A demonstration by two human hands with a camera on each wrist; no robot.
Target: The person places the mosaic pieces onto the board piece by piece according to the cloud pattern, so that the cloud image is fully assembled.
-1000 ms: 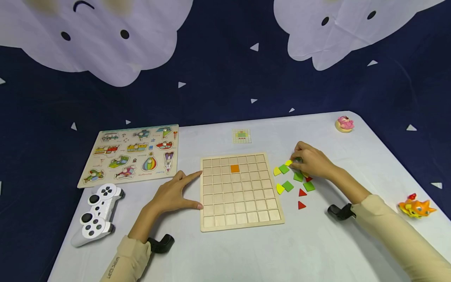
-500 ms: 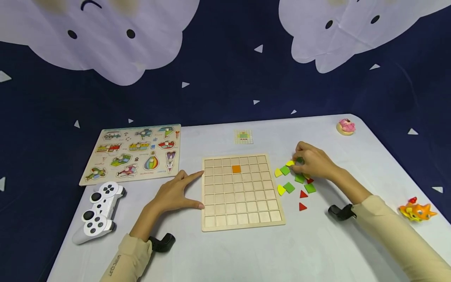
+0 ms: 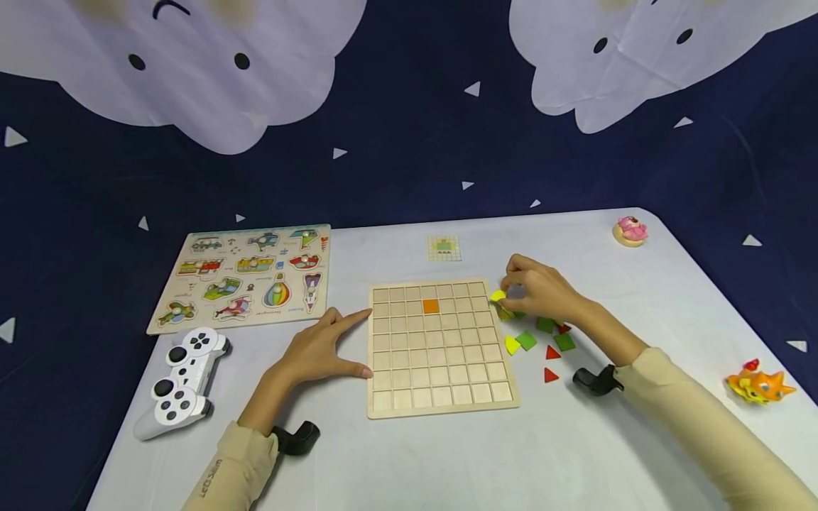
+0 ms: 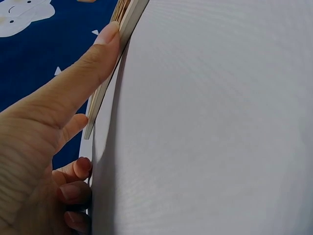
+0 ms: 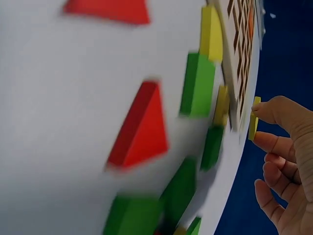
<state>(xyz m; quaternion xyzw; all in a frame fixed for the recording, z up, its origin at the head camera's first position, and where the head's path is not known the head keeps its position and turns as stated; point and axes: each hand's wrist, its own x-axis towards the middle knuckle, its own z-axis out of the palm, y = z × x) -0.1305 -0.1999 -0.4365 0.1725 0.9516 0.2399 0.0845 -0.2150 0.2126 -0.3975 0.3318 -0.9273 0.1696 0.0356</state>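
My left hand point(image 3: 311, 353) rests at the left edge of a wooden grid board point(image 3: 441, 357), thumb and index finger spread apart and touching its side. One orange square tile point(image 3: 431, 306) lies in a cell of the board's second row from the top. Beyond the board's right edge, my right hand point(image 3: 543, 289) pinches a small yellow tile point(image 5: 254, 119) between thumb and index finger, raised above the table. Beneath and beside that hand lie green square tiles point(image 3: 526, 341), yellow tiles point(image 3: 512, 345) and red triangle tiles point(image 3: 551, 375); the hand hides some of them.
A small pattern card point(image 3: 444, 248) lies behind the board. At left are a wooden picture puzzle point(image 3: 249, 280) and a white game controller point(image 3: 182, 387). A pink figurine point(image 3: 630, 231) stands at the back right, an orange toy point(image 3: 759, 384) at the right edge.
My right hand has lifted the yellow tile from the pile and moved left toward the board's right edge. The left hand stays at the board. The head view has shifted slightly.
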